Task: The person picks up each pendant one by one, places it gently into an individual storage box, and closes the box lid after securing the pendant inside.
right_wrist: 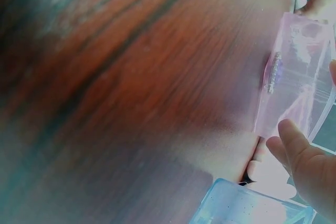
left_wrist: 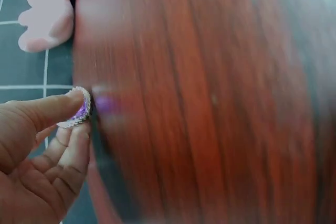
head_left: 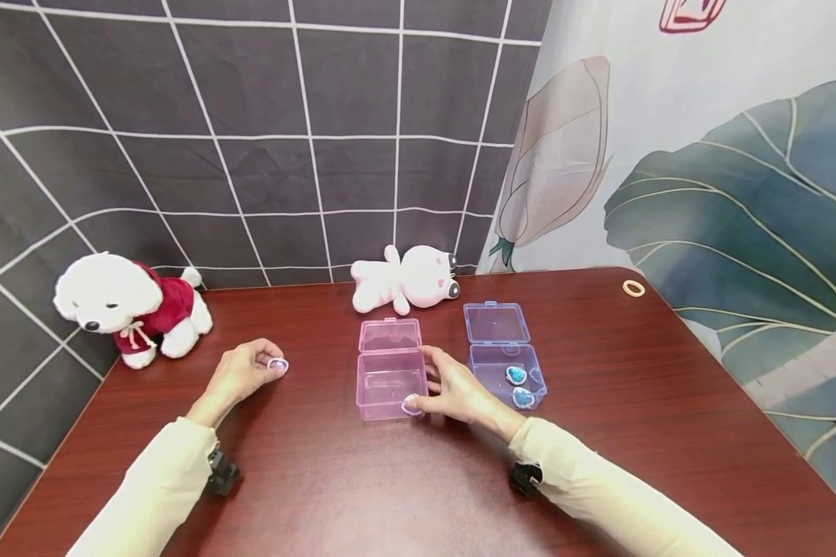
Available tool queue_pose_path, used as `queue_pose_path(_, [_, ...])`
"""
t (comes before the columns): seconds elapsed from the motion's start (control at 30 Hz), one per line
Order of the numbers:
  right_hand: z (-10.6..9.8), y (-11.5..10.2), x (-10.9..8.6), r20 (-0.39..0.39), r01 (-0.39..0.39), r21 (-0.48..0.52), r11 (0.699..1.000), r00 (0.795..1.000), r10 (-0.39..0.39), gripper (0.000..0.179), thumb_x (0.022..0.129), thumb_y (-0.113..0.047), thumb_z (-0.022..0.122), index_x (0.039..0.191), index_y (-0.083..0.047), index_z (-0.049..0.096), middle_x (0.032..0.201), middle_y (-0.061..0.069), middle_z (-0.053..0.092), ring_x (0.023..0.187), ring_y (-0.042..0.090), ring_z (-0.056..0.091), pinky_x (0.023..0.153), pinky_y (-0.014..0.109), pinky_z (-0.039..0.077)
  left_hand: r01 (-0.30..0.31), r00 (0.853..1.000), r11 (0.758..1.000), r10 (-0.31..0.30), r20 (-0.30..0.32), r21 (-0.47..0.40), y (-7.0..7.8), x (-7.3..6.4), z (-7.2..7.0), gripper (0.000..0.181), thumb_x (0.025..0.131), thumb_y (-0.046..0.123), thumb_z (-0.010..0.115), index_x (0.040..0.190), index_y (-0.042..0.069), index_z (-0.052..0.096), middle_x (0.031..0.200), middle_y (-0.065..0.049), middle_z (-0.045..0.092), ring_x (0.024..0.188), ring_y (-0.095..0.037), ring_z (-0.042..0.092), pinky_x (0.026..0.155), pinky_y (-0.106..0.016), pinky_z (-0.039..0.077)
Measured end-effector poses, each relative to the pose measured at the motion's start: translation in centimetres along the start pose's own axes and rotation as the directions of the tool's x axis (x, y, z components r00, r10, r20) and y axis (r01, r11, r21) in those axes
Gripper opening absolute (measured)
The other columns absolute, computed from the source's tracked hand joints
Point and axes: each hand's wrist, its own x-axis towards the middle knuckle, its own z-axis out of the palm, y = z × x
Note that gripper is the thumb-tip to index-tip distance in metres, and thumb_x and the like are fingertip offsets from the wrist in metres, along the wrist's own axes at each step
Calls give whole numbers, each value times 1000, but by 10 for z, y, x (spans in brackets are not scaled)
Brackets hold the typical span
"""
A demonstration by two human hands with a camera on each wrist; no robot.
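My left hand (head_left: 247, 371) pinches a purple gem with a white beaded rim (left_wrist: 80, 109) between thumb and fingertips, just above the table at left. At the middle stands a lidded pink clear plastic box (head_left: 371, 411), its lid raised. My right hand (head_left: 460, 391) is at its right side, fingers by the wall and thumb reaching over the front corner. A similar beaded-rim gem (right_wrist: 274, 73) shows low in the pink box through its wall, apart from the fingers. Right of it, a blue clear plastic box (head_left: 486, 381), lid up, contains blue gems (head_left: 516, 375) with white rims.
A white plush dog (head_left: 107, 294) in a red coat sits at the back left. Behind the boxes lies a pink plush toy (head_left: 425, 277). A small pale ring (head_left: 633, 288) lies near the table's far right corner. Grey checked cloth (head_left: 251, 93) hangs behind the table.
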Motion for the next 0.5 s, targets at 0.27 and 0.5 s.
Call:
queue_pose_path(0.27, [-1,-2,-1,2,-1,2,1000,1000,1,74,75,-2,76,132,12,32,134,33,42,120,43,50,90,37,50,20,996,905,19,88,-426,41,6,11,32,82,11,71,108,-6,62,90,-15,71,72,-6,66,70,-28,57])
queue_pose_path(0.5, [0,-2,0,9,8,9,1000,1000,-8,73,75,-1,75,133,12,32,133,33,43,119,43,51,89,37,50,75,942,792,143,303,-606,93,11,40,32,85,4,67,112,-11,58,92,-18,69,76,-20,70,73,-41,57])
